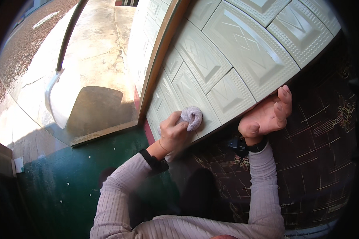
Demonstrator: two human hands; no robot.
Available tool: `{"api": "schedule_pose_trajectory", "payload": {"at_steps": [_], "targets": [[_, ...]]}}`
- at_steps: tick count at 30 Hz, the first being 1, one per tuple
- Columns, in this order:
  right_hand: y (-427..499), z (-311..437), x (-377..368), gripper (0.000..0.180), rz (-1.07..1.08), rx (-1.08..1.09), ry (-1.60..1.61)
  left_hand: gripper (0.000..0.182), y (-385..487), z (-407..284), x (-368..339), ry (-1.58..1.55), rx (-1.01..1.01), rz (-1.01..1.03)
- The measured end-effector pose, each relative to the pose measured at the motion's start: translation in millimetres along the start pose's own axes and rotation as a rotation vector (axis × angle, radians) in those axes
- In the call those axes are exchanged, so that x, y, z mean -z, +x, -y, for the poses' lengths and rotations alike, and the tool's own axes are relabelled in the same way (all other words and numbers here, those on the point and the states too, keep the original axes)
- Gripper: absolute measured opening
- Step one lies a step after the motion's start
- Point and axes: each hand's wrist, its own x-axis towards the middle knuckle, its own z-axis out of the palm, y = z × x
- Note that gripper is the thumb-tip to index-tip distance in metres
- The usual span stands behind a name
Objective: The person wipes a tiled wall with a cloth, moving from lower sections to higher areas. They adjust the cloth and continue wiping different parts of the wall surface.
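My left hand [173, 133] grips a bunched, pale lilac terry cloth [194, 117] and presses it against the white embossed wall tiles [248, 47]. The cloth is rolled into a thick wad, and part of it is hidden by my fingers. Farther right, my right hand [267, 115] is empty, palm turned up, with its fingers apart and slightly curled. It lies at the lower edge of the tiled surface, over dark fabric [314, 155] with a stitched flower pattern. Whether its back rests on the fabric cannot be told. Black bands circle both wrists.
A wooden door frame [157, 62] borders the tiles on the left. Beyond it, a long-handled tool with a pale blade [49, 95] stands over sunlit concrete [98, 38]. Green floor [56, 167] with white specks lies inside the doorway sill [104, 133].
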Motion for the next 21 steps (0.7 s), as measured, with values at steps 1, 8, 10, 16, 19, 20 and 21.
{"api": "schedule_pose_trajectory", "payload": {"at_steps": [1,8,10,16,19,20,21], "targets": [[0,0,0,0.053,0.005,-0.005,0.012,0.013,8,10,-4,0.008,0.024,-0.017],[5,-5,5,0.051,0.076,0.062,0.018,0.019,44,113,-25,0.196,0.293,-0.201],[6,-5,9,0.049,0.107,0.072,0.011,0.018,20,140,-28,0.268,0.34,-0.211],[13,-6,12,0.049,0.168,0.066,0.016,0.019,-140,171,-19,0.419,0.728,0.025],[20,-9,10,0.051,0.172,0.105,0.033,0.018,-230,157,-5,0.464,1.126,0.352],[21,-10,10,0.051,0.175,0.127,0.005,0.02,-255,150,-2,0.471,1.22,0.518],[22,-11,10,0.052,0.174,0.13,-0.002,0.022,-278,138,0,0.45,1.311,0.589]]}}
